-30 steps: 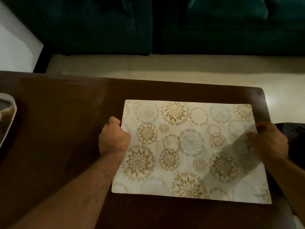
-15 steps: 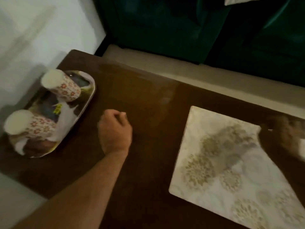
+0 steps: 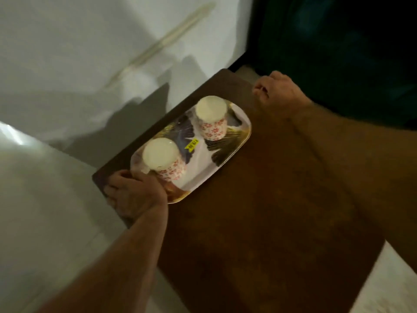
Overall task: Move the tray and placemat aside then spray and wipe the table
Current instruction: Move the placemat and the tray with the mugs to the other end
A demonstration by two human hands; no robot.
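- The left hand [image 3: 135, 192] reaches in from the lower left on a bare forearm, its back turned up. The fingers curl round the near short end of the tray [image 3: 234, 144], at the table's corner.
- The tray is an oblong with rounded corners and a glossy, printed face of white, dark and gold patches. A small yellow sticker [image 3: 192, 144] sits near its middle. It lies on the table [image 3: 270, 211] close along the left edge, near the wall.
- Two cups stand upside down on the tray, pale bases up, with white sides carrying small red flowers. The near cup [image 3: 164, 160] is just beside the left hand; the far cup [image 3: 211, 118] is toward the tray's other end.
- The table is dark brown wood with a smooth, faintly shiny top and rounded corners.
- The right hand [image 3: 276, 93] comes across from the right on a bare forearm, fingers folded into a loose fist. It is near the tray's far end and the table's far corner. It holds nothing visible.
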